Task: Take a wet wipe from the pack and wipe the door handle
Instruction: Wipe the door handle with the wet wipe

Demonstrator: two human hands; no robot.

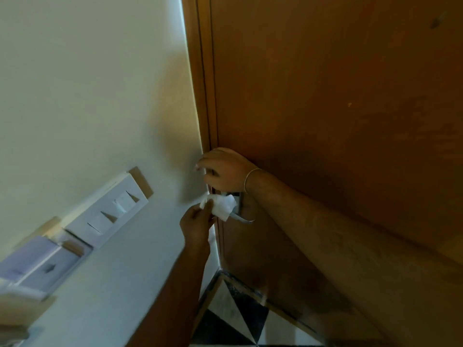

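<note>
The white wet wipe (223, 206) is bunched against the metal door handle (240, 213) on the brown wooden door (325, 96). My left hand (198, 225) comes up from below and pinches the wipe at its left side. My right hand (223, 170), with a thin bangle on the wrist, is just above the handle at the door's left edge. Its fingers are curled, and a small white bit shows at the fingertips. Most of the handle is hidden behind the wipe and my right wrist. The wipe pack is not in view.
A pale wall (87, 96) fills the left side, carrying a white switch plate (110, 211) and a second plate (42, 264) lower left. The door frame (200, 71) runs between wall and door. Black-and-white patterned floor tiles (238, 321) show at the bottom.
</note>
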